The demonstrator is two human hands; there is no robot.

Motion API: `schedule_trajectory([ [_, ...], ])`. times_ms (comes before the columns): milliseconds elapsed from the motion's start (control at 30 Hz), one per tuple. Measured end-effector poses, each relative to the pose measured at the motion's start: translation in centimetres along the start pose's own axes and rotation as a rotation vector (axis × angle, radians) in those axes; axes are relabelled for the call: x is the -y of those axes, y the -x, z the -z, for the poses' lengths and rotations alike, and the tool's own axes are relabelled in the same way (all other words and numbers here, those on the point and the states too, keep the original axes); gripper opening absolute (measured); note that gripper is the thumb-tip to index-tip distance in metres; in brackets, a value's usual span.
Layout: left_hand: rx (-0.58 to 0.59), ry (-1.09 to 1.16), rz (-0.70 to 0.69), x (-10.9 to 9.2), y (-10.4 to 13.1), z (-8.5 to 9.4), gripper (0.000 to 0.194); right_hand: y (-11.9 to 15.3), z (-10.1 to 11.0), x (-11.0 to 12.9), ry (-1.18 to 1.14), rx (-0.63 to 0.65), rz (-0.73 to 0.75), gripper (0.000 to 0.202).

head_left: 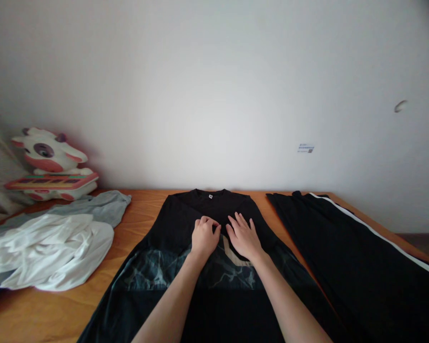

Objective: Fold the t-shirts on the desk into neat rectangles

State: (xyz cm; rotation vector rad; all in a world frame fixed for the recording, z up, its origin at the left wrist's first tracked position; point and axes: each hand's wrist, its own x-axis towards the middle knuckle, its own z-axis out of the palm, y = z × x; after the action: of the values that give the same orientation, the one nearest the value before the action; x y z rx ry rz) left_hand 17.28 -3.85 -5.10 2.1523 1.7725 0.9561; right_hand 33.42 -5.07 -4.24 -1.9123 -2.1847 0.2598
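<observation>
A black long-sleeved shirt [157, 309] with a dark patterned band across its chest lies spread out, its collar toward the wall. My left hand [205, 234] is on the upper chest, fingers curled and thumb meeting the forefinger; whatever may be between them is too small to make out. Beside it my right hand [243, 235] rests flat on the cloth with its fingers spread, partly over a beige outline on the band. The two hands are close together but apart.
Black trousers [329, 247] with a white side stripe lie at the right. On the left are a crumpled white garment [64, 247] and a grey one [110, 205] on the orange cloth [93, 297]. A cow-shaped toy keyboard [57, 181] stands behind them, near the pale wall [207, 95].
</observation>
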Motion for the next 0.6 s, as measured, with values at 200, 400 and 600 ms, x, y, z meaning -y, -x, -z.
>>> schedule_trajectory([
  [200, -0.016, 0.014, 0.051, -0.1, -0.4, 0.1, 0.012, -0.1, 1.0, -0.7, -0.047, 0.03, 0.047, 0.056],
  [400, -0.049, -0.03, -0.19, -0.5, 0.1, 0.1, 0.023, 0.1, 0.4, -1.4, 0.022, -0.013, 0.01, 0.059],
  [600, 0.165, -0.139, -0.312, -0.9, 0.9, -0.4, 0.041, -0.2, 0.1, -3.1, 0.045, -0.107, -0.126, 0.055],
])
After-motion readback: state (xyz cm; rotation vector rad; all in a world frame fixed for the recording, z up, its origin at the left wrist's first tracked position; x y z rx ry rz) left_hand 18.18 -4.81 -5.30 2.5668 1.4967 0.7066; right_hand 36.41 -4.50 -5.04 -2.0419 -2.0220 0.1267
